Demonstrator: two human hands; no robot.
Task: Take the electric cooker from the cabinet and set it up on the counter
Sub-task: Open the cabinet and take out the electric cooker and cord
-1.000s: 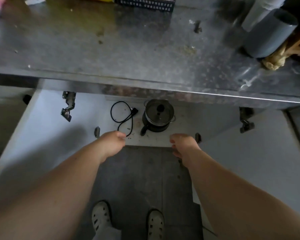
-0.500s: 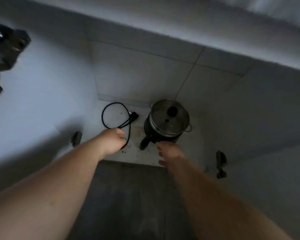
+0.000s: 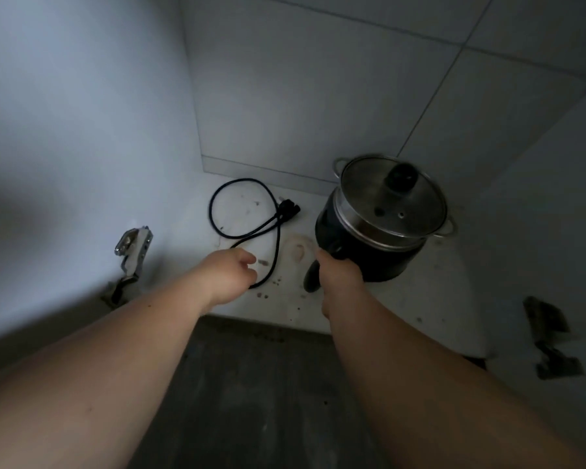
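Observation:
A black electric cooker (image 3: 379,245) with a steel-rimmed glass lid (image 3: 391,196) and a black knob stands on the white cabinet floor (image 3: 430,299), right of centre. My right hand (image 3: 339,274) is closed around its black handle at the front left of the pot. A black power cord (image 3: 247,214) lies looped on the floor to the left, its plugs near the cooker. My left hand (image 3: 230,277) hovers over the near end of the cord, fingers curled and touching it; a firm grip is not clear.
The cabinet is open, with a white left wall (image 3: 82,130) and a tiled back wall (image 3: 318,96). Metal door hinges sit at the left (image 3: 132,248) and right (image 3: 552,340). Dark floor (image 3: 251,401) lies below the cabinet edge.
My view has dropped from the steel counter down into the cabinet. My right hand has moved forward and closed on the cooker's handle. My left hand has reached the cord's near end.

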